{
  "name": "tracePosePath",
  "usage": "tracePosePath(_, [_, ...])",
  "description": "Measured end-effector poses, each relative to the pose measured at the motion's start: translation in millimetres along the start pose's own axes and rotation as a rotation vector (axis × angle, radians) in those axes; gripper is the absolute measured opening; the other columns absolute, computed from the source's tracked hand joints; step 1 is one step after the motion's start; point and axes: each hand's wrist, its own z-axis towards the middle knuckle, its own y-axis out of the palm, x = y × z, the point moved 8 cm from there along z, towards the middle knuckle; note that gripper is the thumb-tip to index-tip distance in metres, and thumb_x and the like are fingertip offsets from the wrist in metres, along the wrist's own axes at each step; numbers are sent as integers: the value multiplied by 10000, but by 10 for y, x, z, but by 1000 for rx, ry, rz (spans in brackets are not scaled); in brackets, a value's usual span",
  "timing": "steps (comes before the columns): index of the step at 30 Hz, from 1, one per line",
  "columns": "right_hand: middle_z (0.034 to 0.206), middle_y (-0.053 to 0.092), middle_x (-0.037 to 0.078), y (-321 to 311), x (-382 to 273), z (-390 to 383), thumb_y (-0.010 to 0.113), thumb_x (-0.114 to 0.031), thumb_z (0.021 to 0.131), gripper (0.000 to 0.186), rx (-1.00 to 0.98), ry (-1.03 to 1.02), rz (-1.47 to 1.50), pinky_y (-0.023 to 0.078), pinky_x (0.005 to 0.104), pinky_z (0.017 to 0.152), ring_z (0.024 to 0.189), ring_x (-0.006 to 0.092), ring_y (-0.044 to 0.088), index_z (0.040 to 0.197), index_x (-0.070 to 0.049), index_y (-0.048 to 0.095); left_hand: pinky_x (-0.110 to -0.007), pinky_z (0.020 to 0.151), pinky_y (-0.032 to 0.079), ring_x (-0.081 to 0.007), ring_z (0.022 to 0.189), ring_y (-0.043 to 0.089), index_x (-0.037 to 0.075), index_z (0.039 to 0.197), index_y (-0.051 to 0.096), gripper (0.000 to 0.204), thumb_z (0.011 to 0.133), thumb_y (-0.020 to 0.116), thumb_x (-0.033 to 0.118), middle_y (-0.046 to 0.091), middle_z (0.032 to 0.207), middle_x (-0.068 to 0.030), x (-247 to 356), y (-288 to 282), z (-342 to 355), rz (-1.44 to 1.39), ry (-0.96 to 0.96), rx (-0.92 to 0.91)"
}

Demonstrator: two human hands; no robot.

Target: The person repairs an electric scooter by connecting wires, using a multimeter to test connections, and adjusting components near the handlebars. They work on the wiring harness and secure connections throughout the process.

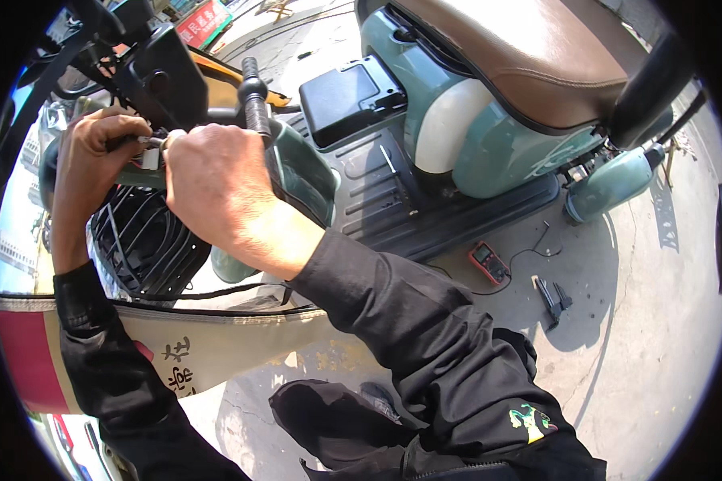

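At the front of a green electric scooter, both my hands meet over exposed wiring beside the handlebar. My left hand is closed, its thumb and fingers pinched by a small white plug connector with thin wires. Opposite it, my right hand is closed too, back toward me, its fingertips at the same wiring. What the right fingertips grip is hidden behind the hand. A black handlebar grip rises just beyond the right hand, and a black plastic cover stands behind the wiring.
Below my hands sits a black wire basket. A black box and a screwdriver lie on the footboard. On the ground are an orange-red multimeter with leads and black tools. A printed cloth hangs nearer me.
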Motion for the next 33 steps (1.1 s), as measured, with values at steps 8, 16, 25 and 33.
tracePosePath(8, [732, 724, 89, 171, -71, 39, 730, -176, 782, 100, -39, 42, -24, 526, 343, 616, 736, 216, 739, 791, -86, 772, -281, 754, 544, -168, 823, 670, -20, 957, 695, 129, 844, 678, -80, 672, 952, -74, -642, 41, -29, 79, -48, -45])
tracePosePath(16, [731, 727, 96, 140, -129, 87, 719, -170, 792, 105, -149, 19, -62, 542, 346, 625, 748, 236, 748, 800, -83, 777, -278, 756, 536, -164, 815, 663, -7, 957, 704, 153, 828, 681, -86, 677, 922, -60, -343, 66, 57, 239, -41, -68])
tracePosePath(25, [788, 691, 157, -264, -33, 95, 607, -183, 1003, 177, 70, -32, 107, 521, 404, 628, 725, 316, 696, 991, -11, 648, -293, 799, 556, -166, 896, 709, 23, 1010, 751, 160, 851, 748, 10, 703, 943, -60, -138, -97, -1, -58, -100, 68])
tracePosePath(33, [732, 647, 0, -7, 370, 118, 703, -180, 975, 168, -29, 424, 730, 469, 273, 631, 658, 82, 554, 972, -17, 661, -388, 735, 541, -350, 846, 716, -4, 987, 733, 221, 838, 747, 159, 730, 934, -191, -84, -387, 10, -358, -86, 101])
